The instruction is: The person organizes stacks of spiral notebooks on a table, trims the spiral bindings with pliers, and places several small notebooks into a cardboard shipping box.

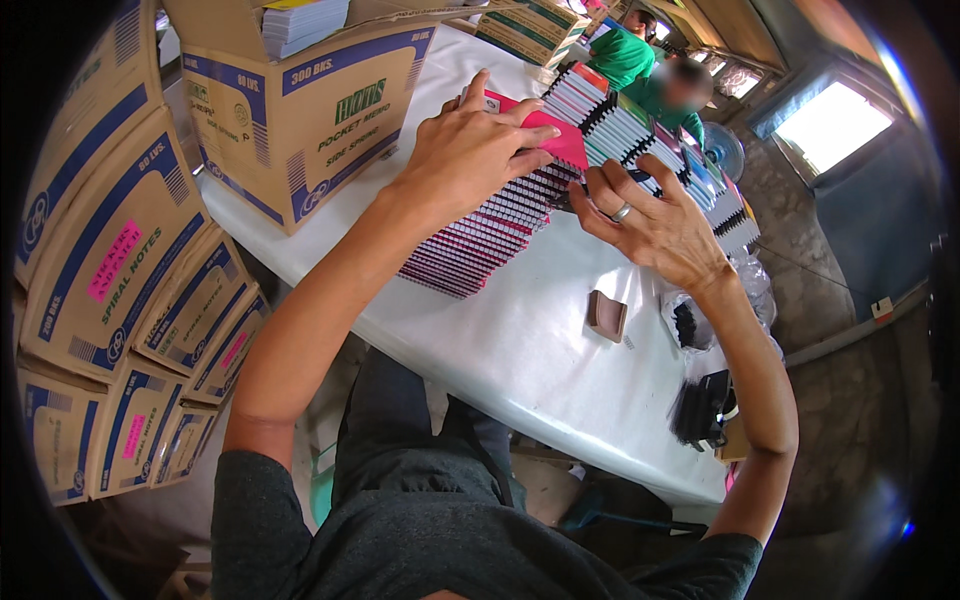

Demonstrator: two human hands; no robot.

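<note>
A pink-covered spiral notebook (pixel 560 140) lies on top of a slanting stack of spiral notebooks (pixel 470 250), whose bound edges show in pink and white rows. My left hand (pixel 475 150) rests on the pink cover with its fingers spread. To its right, my right hand (pixel 650 215), with a ring on one finger, has its fingers curled and pressed together by the notebook's corner. Something dark shows at its fingertips, too small to name. Just beyond both hands runs a row of notebooks (pixel 615 125) with black spirals.
An open carton (pixel 310 130) holding paper goods stands at the table's left. More cartons (pixel 110 260) are piled beside me. On the white table (pixel 480 345) lie a small brown block (pixel 607 315) and plastic bags (pixel 750 290). Two people in green (pixel 622 55) are across the table.
</note>
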